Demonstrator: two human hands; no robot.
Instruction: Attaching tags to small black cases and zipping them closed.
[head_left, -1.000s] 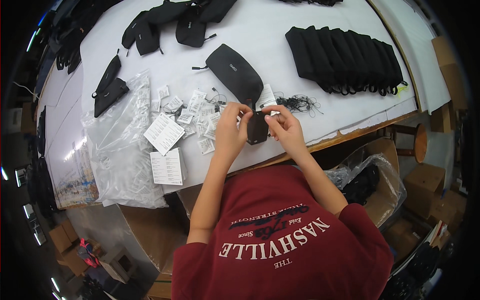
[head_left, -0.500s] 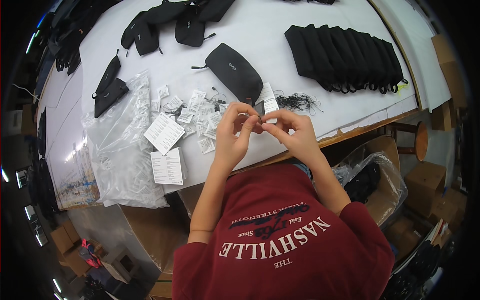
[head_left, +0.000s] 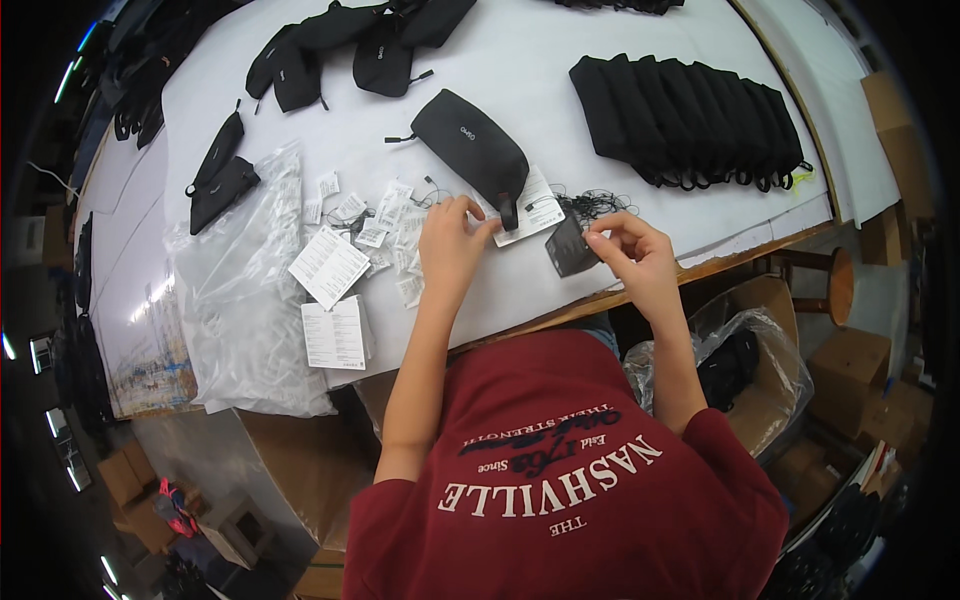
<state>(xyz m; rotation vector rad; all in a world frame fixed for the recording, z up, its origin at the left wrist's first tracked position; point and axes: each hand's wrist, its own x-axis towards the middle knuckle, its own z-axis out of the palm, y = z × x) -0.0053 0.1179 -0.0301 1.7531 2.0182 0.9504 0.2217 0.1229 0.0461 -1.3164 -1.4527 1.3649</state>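
Observation:
A black zip pouch (head_left: 465, 140) lies tilted at the table's middle, its small black strap loop (head_left: 508, 212) hanging at the near right corner. My left hand (head_left: 452, 245) is just left of that loop, thumb and fingers apart, over the edge of a heap of small white labels (head_left: 385, 222). Between the thumb and fingers of my right hand (head_left: 640, 258) is a black hang tag (head_left: 571, 248), held to the right of the pouch. A white printed card (head_left: 533, 208) lies partly beneath the pouch.
Tangled black cords (head_left: 600, 203) lie behind the tag. Stacked black pouches (head_left: 690, 120) fill the right, with more pouches (head_left: 383, 58) at the back. A clear plastic bag (head_left: 240, 290) and folded printed leaflets (head_left: 335, 332) sit at left. The table's wooden edge (head_left: 700, 268) runs near me.
My hands were together at the pouch's near corner and have moved apart. The right hand has carried the black tag rightward; the left has drawn back left, uncovering the strap loop.

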